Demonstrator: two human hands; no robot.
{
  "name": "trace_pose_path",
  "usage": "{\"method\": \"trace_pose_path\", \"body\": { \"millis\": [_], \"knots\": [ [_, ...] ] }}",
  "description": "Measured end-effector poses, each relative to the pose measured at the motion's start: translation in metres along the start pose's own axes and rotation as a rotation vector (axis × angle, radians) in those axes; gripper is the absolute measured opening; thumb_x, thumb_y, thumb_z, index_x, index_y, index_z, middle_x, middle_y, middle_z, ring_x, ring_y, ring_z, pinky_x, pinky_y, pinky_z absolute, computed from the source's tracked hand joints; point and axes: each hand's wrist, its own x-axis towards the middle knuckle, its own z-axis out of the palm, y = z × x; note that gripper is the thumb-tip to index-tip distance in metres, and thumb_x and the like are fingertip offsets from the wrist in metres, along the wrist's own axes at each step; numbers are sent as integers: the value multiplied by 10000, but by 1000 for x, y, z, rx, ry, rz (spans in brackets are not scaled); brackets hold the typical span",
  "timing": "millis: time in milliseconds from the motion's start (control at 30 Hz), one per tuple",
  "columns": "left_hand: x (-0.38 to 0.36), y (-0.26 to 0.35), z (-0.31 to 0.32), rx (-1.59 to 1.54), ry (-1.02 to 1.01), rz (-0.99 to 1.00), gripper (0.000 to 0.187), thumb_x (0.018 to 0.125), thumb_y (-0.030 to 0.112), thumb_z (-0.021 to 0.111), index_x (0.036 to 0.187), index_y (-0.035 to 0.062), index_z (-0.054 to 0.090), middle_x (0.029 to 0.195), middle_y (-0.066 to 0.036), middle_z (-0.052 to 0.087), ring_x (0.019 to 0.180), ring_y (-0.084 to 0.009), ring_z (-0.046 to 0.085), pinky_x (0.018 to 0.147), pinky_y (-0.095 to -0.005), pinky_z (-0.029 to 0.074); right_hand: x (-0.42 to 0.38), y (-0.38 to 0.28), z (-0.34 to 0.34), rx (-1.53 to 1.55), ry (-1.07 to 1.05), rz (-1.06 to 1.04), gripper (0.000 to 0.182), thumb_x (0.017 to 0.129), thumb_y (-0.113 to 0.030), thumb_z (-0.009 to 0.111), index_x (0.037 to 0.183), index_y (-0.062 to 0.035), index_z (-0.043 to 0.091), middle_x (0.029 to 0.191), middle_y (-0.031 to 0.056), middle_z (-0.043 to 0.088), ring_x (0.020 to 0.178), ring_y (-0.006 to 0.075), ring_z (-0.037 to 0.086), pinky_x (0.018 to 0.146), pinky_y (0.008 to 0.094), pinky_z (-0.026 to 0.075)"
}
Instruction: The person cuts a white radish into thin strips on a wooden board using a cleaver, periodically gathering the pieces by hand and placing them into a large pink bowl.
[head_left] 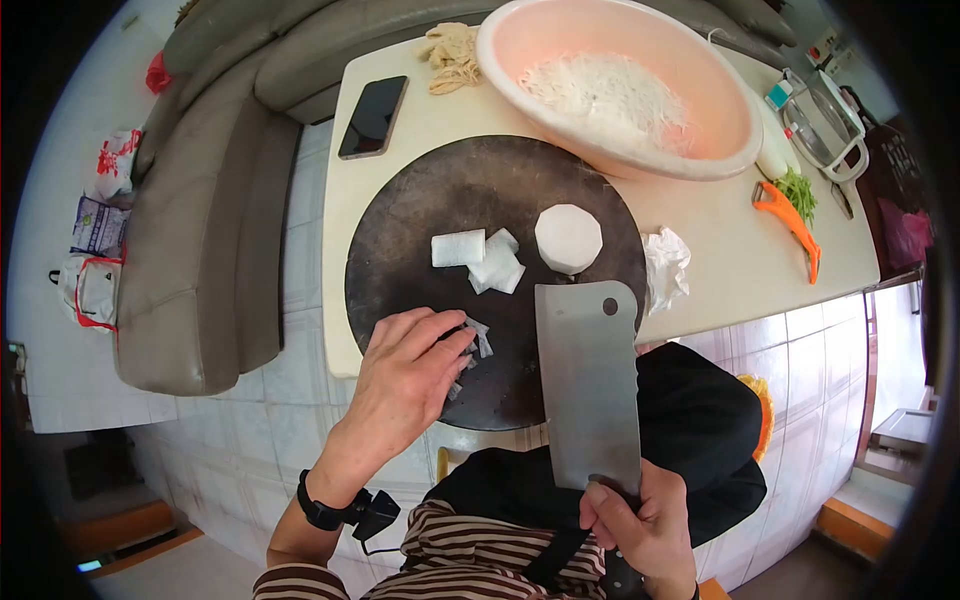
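Note:
My right hand (640,525) is closed round the handle of a broad cleaver (590,385), its blade upright in the picture over the near right edge of a round dark cutting board (400,235). My left hand (405,365) rests at the near left of the board, fingers bent together over thin white radish shreds (482,338); a few stick out past the fingertips. Farther back on the board lie thin white radish slices (495,265), partly overlapping. A thick peeled chunk of radish (568,239) stands beside them on the right.
Behind the board, a large pink basin (630,165) holds white shreds. A phone (373,117) and a crumpled cloth (452,58) lie at back left. To the right are a crumpled white tissue (666,268), an orange peeler (790,225), green stalks (797,193) and a lidded glass container (825,125).

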Motion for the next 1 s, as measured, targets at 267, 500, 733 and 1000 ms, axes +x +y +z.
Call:
{"method": "trace_pose_path", "body": {
  "millis": [267, 500, 733, 1000],
  "knots": [
    [6, -1, 4, 95, 9, 32, 318, 783, 50, 737, 1096, 49, 678, 1100, -78, 617, 1029, -302, 563, 920, -414, 420, 3, 4, 15, -45, 69, -86, 116, 895, 32, 512, 795, 36, 570, 630, 52, 599, 458, 55, 493, 443, 215, 353],
    [2, 0, 7, 9, 117, -15, 302, 734, 40, 767, 1024, 51, 682, 1065, -68, 610, 1004, -285, 572, 901, -415, 408, 5, -1, 24, -133, 56, -95, 104, 900, 34, 523, 807, 23, 569, 626, 35, 594, 473, 61, 505, 451, 222, 362],
    [2, -7, 10, 25, 86, 151, 254, 708, 52, 781, 949, 54, 701, 1028, -43, 633, 1009, -250, 583, 935, -457, 393, 1, -18, 30, -313, 69, -124, 45, 896, 7, 579, 866, 41, 574, 636, 56, 605, 529, 101, 548, 487, 242, 391],
    [0, 4, 21, 4, 70, 189, 192, 731, 72, 755, 914, 56, 698, 983, -20, 628, 1013, -214, 579, 962, -497, 369, -7, -30, 28, -434, 118, 31, 75, 885, 1, 635, 902, 58, 590, 640, 105, 629, 536, 132, 602, 478, 256, 411]
  ]
}}
